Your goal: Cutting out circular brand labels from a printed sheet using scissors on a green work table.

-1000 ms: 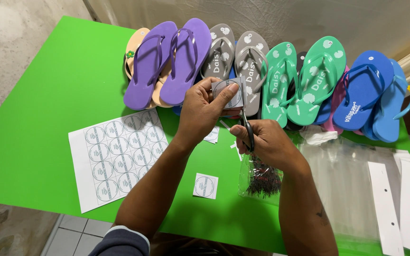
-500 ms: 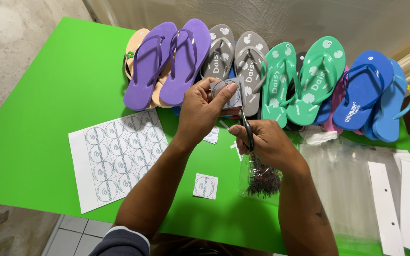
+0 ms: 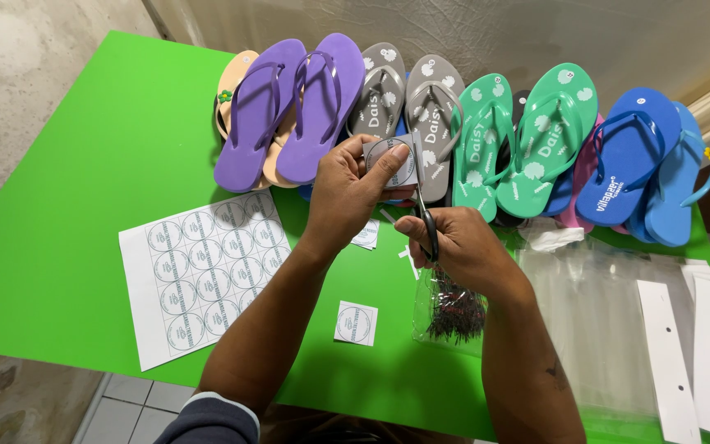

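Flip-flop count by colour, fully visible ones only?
Purple flip-flops: 2
Grey flip-flops: 2
Green flip-flops: 2
Blue flip-flops: 2
Peach flip-flops: at least 1, mostly hidden
Total: 9 or more; others lie underneath.

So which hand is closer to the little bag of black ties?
The right hand. It holds the scissors directly above the bag, with its wrist overlapping the bag's top edge. The left hand is farther up and left, pinching a paper label.
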